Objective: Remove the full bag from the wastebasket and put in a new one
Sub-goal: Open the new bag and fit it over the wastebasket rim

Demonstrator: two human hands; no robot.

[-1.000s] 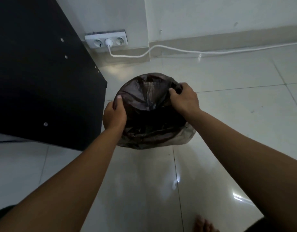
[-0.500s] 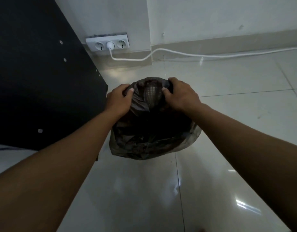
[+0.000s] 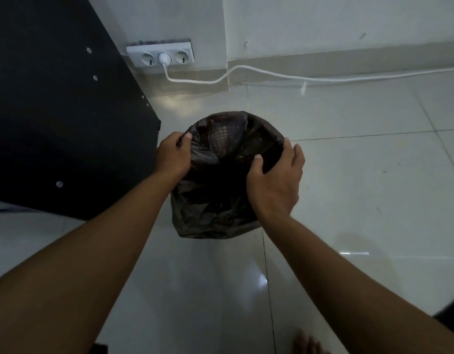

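I see the bag (image 3: 215,195) between both hands: left hand (image 3: 172,155) pinching its rim at 9 o'clock, right hand (image 3: 274,180) gripping at 3.

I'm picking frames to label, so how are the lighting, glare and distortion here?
Head view: dim overall; the dark bag shows few folds, though mesh shows through near its top. Glare patches sit on the glossy floor. Wide-angle bending curves the baseboard and cable. The left hand and right hand are fairly sharp; the black panel is nearly featureless.
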